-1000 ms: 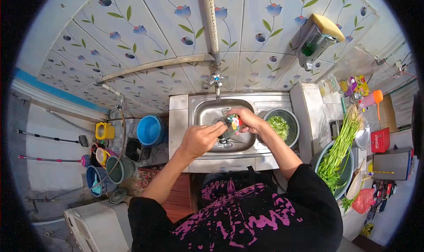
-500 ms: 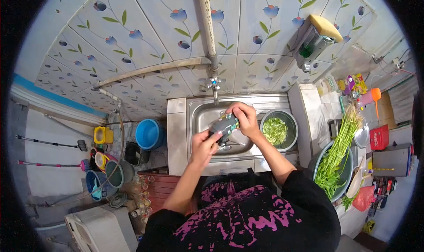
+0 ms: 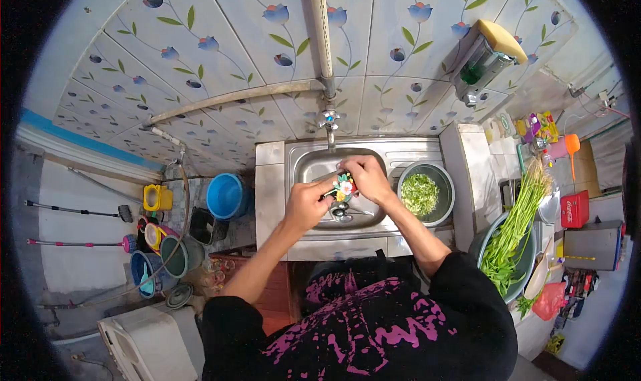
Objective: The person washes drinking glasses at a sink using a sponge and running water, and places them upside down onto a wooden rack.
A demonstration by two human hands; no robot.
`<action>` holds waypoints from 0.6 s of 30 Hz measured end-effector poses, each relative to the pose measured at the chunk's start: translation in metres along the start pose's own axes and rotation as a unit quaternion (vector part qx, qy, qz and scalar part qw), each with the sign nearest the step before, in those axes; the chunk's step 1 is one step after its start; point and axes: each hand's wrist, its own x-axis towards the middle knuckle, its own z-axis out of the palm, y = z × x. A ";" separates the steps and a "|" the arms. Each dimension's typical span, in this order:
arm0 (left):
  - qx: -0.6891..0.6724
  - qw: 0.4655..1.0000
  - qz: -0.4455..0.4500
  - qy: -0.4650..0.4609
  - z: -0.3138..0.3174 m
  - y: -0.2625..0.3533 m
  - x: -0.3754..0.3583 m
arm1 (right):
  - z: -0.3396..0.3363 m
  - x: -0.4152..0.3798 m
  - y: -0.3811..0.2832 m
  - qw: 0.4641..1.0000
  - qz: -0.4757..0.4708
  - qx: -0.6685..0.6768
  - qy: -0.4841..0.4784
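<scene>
Over the sink basin (image 3: pixel 298 174), both my hands grip a dark, flower-patterned object (image 3: pixel 344 188) whose exact kind I cannot make out. My left hand (image 3: pixel 308 204) has its fingers closed on the object's left side. From above, my right hand (image 3: pixel 368 179) wraps round its right side and hides part of it. Beneath them, shiny metal items (image 3: pixel 342 214) lie in the basin, too small to name. The tap (image 3: pixel 330 122) is behind my hands. To the right of my right hand stands a grey bowl (image 3: pixel 449 197) of chopped greens (image 3: pixel 419 194).
A tub (image 3: pixel 531 257) holding long-stemmed leafy greens (image 3: pixel 511 237) stands at the right. Left of the sink are a blue bucket (image 3: pixel 227 196) and a yellow container (image 3: pixel 157 197). A soap dispenser (image 3: pixel 477 67) with a sponge (image 3: pixel 502 42) on top hangs on the tiled wall.
The object has turned in my hands, so its colourful flowers now face up instead of its plain dark side. My left hand has shifted slightly up and right.
</scene>
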 end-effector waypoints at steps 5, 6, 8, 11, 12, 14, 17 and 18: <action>-0.485 0.777 -0.393 0.077 0.015 0.025 -0.012 | 0.001 -0.001 0.015 0.952 -0.297 0.007 0.075; -0.540 0.721 -0.429 0.068 0.010 0.027 -0.016 | -0.001 0.000 0.014 0.935 -0.349 0.023 0.063; -0.594 0.656 -0.462 0.058 -0.003 0.032 -0.016 | 0.002 0.002 0.012 0.934 -0.347 0.046 0.072; -0.430 0.795 -0.423 0.067 -0.033 0.048 -0.009 | 0.014 0.002 0.011 0.930 -0.343 0.098 0.085; -0.430 0.794 -0.424 0.072 -0.037 0.045 -0.010 | 0.018 0.004 0.013 0.948 -0.287 0.117 0.074; -0.185 0.959 -0.193 0.092 -0.046 0.037 -0.012 | 0.027 0.004 0.011 0.972 -0.173 0.152 0.052; -0.006 0.997 -0.062 0.043 -0.054 0.027 -0.013 | 0.037 -0.004 -0.007 0.978 0.070 0.191 -0.040; 0.037 0.998 -0.055 -0.010 -0.054 0.024 -0.014 | 0.038 -0.006 -0.012 0.957 0.191 0.203 -0.084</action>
